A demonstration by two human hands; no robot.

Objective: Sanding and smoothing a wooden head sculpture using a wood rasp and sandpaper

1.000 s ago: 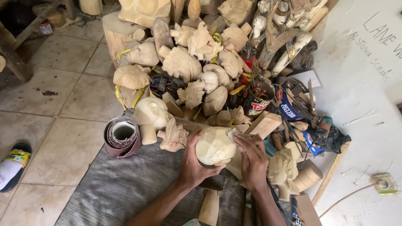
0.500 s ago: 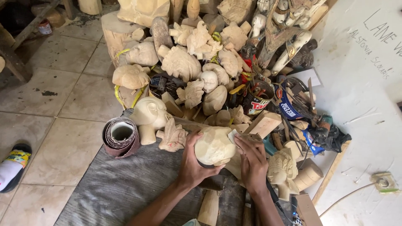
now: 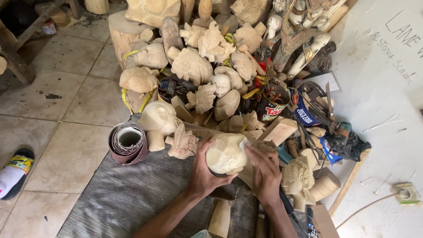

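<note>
Both hands (image 3: 207, 172) — unmoved on carving (image 3: 227, 153)

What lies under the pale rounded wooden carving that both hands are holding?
The pale rounded wooden carving rests over a grey woven mat. A dark block shows just below it; the contact point is covered by the left hand.

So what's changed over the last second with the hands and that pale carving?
Very little. The left hand grips the carving from its left side as before, and the right hand rests against its right side; it seems to have shifted only slightly along that edge. The carving has not visibly moved. The sandpaper roll, the pile of carvings and the mat are unchanged.
</note>
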